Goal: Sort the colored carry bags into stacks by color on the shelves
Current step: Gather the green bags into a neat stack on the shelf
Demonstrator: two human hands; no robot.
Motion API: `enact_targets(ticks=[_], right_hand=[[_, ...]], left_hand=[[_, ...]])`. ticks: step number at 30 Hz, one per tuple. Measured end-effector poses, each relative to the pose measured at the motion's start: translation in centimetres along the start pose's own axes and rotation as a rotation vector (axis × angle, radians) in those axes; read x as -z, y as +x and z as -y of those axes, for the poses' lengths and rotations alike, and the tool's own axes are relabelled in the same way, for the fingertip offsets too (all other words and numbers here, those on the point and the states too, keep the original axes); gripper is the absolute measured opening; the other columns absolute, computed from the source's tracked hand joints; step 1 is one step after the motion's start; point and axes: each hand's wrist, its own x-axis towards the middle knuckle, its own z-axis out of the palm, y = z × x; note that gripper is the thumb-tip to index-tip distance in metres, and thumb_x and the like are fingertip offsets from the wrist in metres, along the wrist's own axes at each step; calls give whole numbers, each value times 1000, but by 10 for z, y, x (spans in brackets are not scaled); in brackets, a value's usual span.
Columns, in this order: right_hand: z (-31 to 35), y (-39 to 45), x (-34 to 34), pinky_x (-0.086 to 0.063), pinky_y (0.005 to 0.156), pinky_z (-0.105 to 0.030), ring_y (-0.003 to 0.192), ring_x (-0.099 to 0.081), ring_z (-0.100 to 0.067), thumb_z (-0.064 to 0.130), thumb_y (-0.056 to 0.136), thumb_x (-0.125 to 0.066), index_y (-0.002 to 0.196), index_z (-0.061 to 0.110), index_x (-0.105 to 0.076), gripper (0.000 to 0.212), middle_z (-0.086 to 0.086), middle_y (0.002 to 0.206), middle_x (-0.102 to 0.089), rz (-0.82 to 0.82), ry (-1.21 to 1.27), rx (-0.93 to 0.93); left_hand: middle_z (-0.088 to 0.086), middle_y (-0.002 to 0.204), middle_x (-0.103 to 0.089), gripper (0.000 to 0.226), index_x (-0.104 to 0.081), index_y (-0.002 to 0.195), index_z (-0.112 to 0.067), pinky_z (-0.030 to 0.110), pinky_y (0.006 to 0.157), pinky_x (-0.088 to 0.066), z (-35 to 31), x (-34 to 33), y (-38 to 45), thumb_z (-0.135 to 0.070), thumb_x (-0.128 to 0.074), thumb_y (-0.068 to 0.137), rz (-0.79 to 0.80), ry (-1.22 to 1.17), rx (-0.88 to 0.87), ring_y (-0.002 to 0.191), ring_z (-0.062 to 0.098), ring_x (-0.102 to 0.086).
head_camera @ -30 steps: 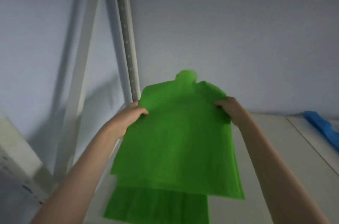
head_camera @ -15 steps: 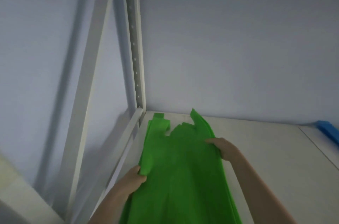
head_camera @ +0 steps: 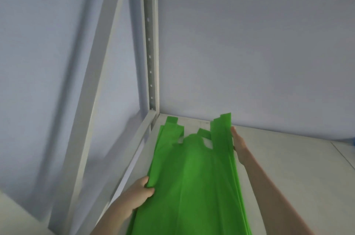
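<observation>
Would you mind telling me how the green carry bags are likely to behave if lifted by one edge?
The thin green carry bags would probably droop: their handle strips already lie limp. The layers look fanned along the right edge by the right hand, so they may slide apart.

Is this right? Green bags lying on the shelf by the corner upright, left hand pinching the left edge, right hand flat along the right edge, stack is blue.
One error: the stack is green, not blue. The head view shows the green bags on the shelf by the upright, left hand pinching the left edge, right hand flat along the right edge.
</observation>
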Motion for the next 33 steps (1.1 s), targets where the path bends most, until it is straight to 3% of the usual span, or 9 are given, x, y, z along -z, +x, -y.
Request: enact_targets(ticks=[3,8,10,12,14,17,21,30,33], right_hand=[[-1,16,11,-50,76,-40,79,-50,-21,28,96,-43,106,1,-57,32,-18,88,-56,-123,-230,-83],[0,25,20,-28,48,-22,48,-36,-14,33,90,-55,91,0,-52,33,-6,62,-43,-40,-446,-273],[2,23,14,-36,53,-23,57,-46,-17,36,89,-56,104,-3,-54,42,-11,76,-53,2,-461,-267],[2,26,7,-48,81,-34,99,-60,-30,36,90,-55,128,-6,-46,57,-21,118,-58,9,-437,-274],[8,23,-1,-35,107,-40,131,-42,-34,41,91,-50,137,-5,-36,66,-20,144,-41,28,-448,-313],[16,23,-7,-41,104,-40,125,-48,-33,39,88,-57,135,-4,-40,66,-17,137,-48,66,-411,-335],[19,26,-8,-50,74,-36,72,-59,-27,8,87,-58,124,-12,-50,42,-15,85,-61,53,-186,-271],[8,23,6,-54,66,-38,68,-58,-26,-2,89,-50,112,-5,-52,24,-16,81,-59,-8,-30,-250],[5,21,14,-53,58,-32,65,-57,-26,1,86,-50,114,-3,-51,28,-17,81,-58,-6,-92,-365]], left_hand=[[6,157,-20,63,-13,150,-8,36,118,-19,3,-1,2,-15,-46,96,-13,-17,-16,144,21,-23],[4,130,-53,59,-24,147,-6,32,99,-46,3,-2,10,-15,-48,94,0,-31,45,115,14,-53],[2,102,-58,52,-32,142,-2,21,75,-48,1,-5,12,-19,-47,95,-7,-32,54,88,8,-56],[0,83,-54,33,-47,121,-1,21,64,-45,-2,-10,15,-22,-46,95,-50,-31,20,69,7,-51],[-6,70,-42,20,-48,110,-8,15,52,-36,-9,-13,15,-22,-46,96,-144,-19,-14,55,3,-37],[-5,72,-42,42,-37,133,-4,14,40,-34,-13,-15,22,-18,-47,96,-226,-62,-70,51,3,-33],[-3,75,-44,46,-36,135,-3,14,49,-35,-19,-14,27,-15,-51,93,-207,-160,-66,57,4,-37],[-4,77,-45,49,-32,140,0,16,52,-36,-30,-3,34,-8,-46,94,-96,-65,-13,60,3,-39],[8,119,-54,56,-26,145,-2,29,90,-47,-29,1,30,-8,-46,93,-22,-23,19,104,16,-55]])
